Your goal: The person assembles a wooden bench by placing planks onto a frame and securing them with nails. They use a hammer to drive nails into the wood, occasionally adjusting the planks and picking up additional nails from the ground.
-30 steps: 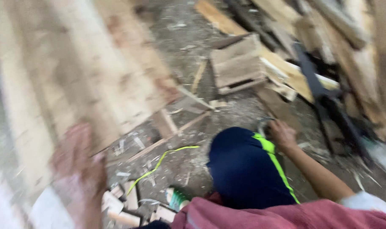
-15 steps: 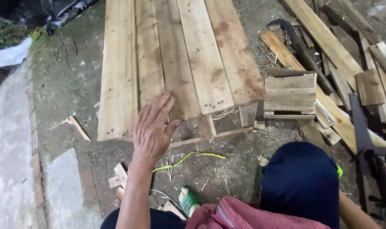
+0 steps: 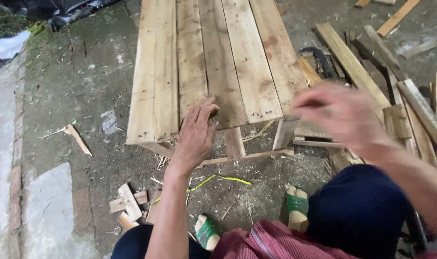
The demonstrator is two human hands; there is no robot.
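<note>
Ground: bare dirt strewn with sawdust and wood chips (image 3: 132, 201) | Left edge: pale concrete slab (image 3: 2, 158) | Upper left: black plastic sheet (image 3: 60, 12) | Right: loose timber offcuts (image 3: 372, 62) | Light: even daylight.

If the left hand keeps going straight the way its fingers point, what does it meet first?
The left hand already lies on the near end of the plank panel, fingers pointing up along the boards. Going on, it would likely just slide over more plank surface; nothing else shows lying in that line.
</note>
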